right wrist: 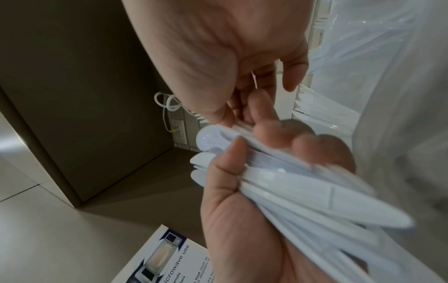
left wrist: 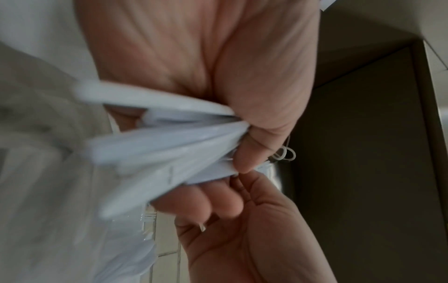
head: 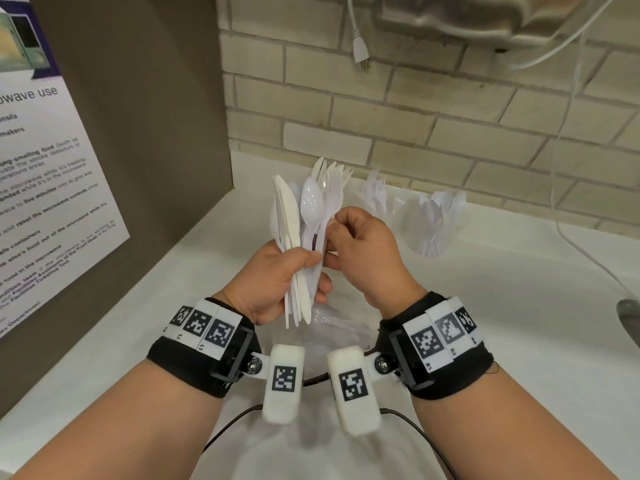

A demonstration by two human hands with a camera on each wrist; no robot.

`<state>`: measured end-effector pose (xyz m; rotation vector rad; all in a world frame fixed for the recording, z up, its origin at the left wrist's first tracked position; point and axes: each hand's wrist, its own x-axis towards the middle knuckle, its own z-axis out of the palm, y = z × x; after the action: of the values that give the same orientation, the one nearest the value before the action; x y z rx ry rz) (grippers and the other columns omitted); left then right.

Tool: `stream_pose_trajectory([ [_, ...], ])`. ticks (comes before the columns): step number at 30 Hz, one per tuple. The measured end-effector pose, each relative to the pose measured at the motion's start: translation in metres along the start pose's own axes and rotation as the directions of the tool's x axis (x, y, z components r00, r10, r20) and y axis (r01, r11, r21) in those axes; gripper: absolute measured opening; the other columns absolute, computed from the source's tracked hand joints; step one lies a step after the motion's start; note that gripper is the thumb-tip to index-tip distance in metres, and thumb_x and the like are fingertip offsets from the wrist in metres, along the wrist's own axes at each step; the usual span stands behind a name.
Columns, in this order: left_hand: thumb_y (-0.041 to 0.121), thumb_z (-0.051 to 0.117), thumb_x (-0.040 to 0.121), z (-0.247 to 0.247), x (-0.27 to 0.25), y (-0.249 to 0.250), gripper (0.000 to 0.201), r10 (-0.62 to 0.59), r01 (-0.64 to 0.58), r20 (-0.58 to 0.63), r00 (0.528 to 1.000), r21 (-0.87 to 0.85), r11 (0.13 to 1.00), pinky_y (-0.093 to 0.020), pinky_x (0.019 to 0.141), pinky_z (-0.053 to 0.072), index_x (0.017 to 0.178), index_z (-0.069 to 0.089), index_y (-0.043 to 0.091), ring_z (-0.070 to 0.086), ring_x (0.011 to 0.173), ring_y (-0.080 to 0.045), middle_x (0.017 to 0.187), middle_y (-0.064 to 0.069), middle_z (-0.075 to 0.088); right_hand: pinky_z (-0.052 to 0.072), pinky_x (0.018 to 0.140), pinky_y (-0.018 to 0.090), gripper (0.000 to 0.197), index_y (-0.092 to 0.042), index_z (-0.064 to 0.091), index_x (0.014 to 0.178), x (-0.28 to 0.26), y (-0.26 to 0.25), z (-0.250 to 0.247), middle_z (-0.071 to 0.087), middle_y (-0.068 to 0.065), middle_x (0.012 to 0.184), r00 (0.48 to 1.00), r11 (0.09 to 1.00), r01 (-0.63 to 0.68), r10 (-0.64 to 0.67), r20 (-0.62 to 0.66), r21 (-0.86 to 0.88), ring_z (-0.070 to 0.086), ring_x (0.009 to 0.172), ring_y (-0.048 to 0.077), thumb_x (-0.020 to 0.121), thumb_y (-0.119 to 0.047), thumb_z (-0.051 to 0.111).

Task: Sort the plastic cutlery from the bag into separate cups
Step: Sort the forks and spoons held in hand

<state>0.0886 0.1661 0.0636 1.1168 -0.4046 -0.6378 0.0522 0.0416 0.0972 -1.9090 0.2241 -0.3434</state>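
My left hand (head: pixel 311 268) grips an upright bundle of white plastic cutlery (head: pixel 304 230): knives on the left, spoons in the middle, forks fanned out on the right. My right hand (head: pixel 332 237) pinches the handle of a fork (head: pixel 334 199) at the bundle's right edge. Two clear cups stand at the back right, one with forks (head: pixel 379 199), one with spoons (head: pixel 436 223). The clear bag (head: pixel 336 323) lies on the counter under my hands. In the left wrist view my left hand (left wrist: pixel 244 159) clamps the handles (left wrist: pixel 169 145). The right wrist view shows my right hand (right wrist: pixel 244 99) above the bundle (right wrist: pixel 303 191).
A brown cabinet side with a microwave-use poster (head: pixel 41 188) walls off the left. A brick wall (head: pixel 450 126) runs behind the white counter (head: pixel 502 323), with a hanging plug (head: pixel 362 50). A white cable (head: pixel 581 247) and a metal object (head: pixel 628 317) lie at the right.
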Motion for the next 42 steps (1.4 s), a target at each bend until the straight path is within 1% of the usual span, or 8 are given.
stream_pose_trajectory([
  [9,0.007,0.051,0.096,-0.001,0.000,-0.005,0.028,0.035,-0.034,-0.005,0.999,0.122,0.992,-0.027,0.051,0.049,0.089,0.073,0.023,0.055,0.054,-0.016,0.077,-0.008,0.066,0.058,0.063,0.032,0.022,0.003,0.058,0.083,0.001,0.002,-0.002,0.063,0.016,0.077,0.999,0.998,0.011,-0.014,-0.046,-0.069,0.062,0.070,0.027,0.095,-0.012,0.047],
  [12,0.006,0.048,0.096,0.000,0.000,-0.002,0.022,0.081,-0.075,-0.034,0.996,0.142,0.987,-0.045,0.072,0.060,0.107,0.065,0.014,0.070,0.070,-0.030,0.093,-0.013,0.074,0.059,0.072,0.048,0.025,0.003,0.059,0.088,0.003,0.004,0.000,0.064,0.019,0.078,0.997,1.000,0.012,-0.012,-0.078,0.007,0.065,0.077,0.036,0.095,-0.018,0.048],
  [18,0.002,0.046,0.096,-0.005,0.001,-0.005,0.023,0.091,-0.080,-0.093,0.992,0.119,0.990,-0.047,0.083,0.057,0.110,0.064,-0.001,0.069,0.093,-0.039,0.105,-0.023,0.070,0.052,0.066,0.027,0.019,-0.011,0.059,0.094,0.005,-0.001,-0.008,0.072,0.003,0.083,0.981,0.995,0.046,-0.028,-0.193,0.091,0.068,0.075,0.015,0.099,-0.017,0.042],
  [23,0.001,0.048,0.094,-0.010,0.002,-0.012,0.016,0.025,-0.024,-0.079,0.997,0.023,0.999,-0.035,0.059,0.056,0.096,0.064,0.006,0.059,0.056,-0.018,0.078,-0.011,0.067,0.052,0.053,0.035,0.021,-0.016,0.052,0.104,0.003,-0.016,-0.021,0.053,0.004,0.069,0.977,0.912,0.102,-0.018,-0.210,0.398,0.055,0.052,0.018,0.101,-0.009,0.032],
  [26,0.007,0.055,0.089,-0.010,0.003,-0.015,0.012,-0.015,0.014,-0.008,1.000,-0.049,0.999,-0.026,0.049,0.040,0.098,0.063,0.008,0.042,0.049,-0.011,0.065,-0.004,0.050,0.036,0.049,0.027,0.014,-0.017,0.056,0.102,-0.002,-0.020,-0.017,0.049,0.001,0.065,0.994,0.953,0.096,-0.075,-0.084,0.287,0.042,0.050,0.012,0.099,-0.018,0.043],
  [31,0.011,0.056,0.084,-0.007,0.003,-0.014,0.012,-0.038,0.043,0.103,0.994,-0.053,0.998,-0.027,0.056,0.042,0.096,0.054,0.010,0.043,0.055,-0.011,0.068,-0.001,0.043,0.058,0.068,0.034,0.012,-0.020,0.069,0.088,-0.006,-0.015,-0.009,0.063,0.016,0.065,0.988,0.987,0.154,-0.155,-0.024,-0.053,0.068,0.066,0.027,0.078,-0.022,0.076],
  [35,0.013,0.057,0.084,-0.010,0.003,-0.013,0.023,-0.043,0.043,0.102,0.994,0.005,0.999,-0.028,0.060,0.040,0.106,0.051,0.008,0.039,0.060,-0.012,0.069,-0.003,0.039,0.051,0.058,0.016,0.030,-0.023,0.070,0.099,-0.005,-0.010,-0.009,0.054,-0.005,0.056,0.985,0.978,0.171,-0.171,0.007,-0.119,0.054,0.051,0.002,0.072,-0.030,0.082],
  [42,0.011,0.060,0.089,-0.008,0.001,-0.018,0.013,-0.005,-0.002,0.092,0.996,0.070,0.998,-0.026,0.063,0.046,0.101,0.063,0.017,0.045,0.065,-0.012,0.071,-0.003,0.047,0.056,0.062,0.025,0.015,-0.012,0.069,0.084,-0.004,-0.008,-0.005,0.067,0.000,0.067,0.988,0.991,0.135,-0.135,-0.077,-0.010,0.066,0.060,0.012,0.074,-0.015,0.079],
])
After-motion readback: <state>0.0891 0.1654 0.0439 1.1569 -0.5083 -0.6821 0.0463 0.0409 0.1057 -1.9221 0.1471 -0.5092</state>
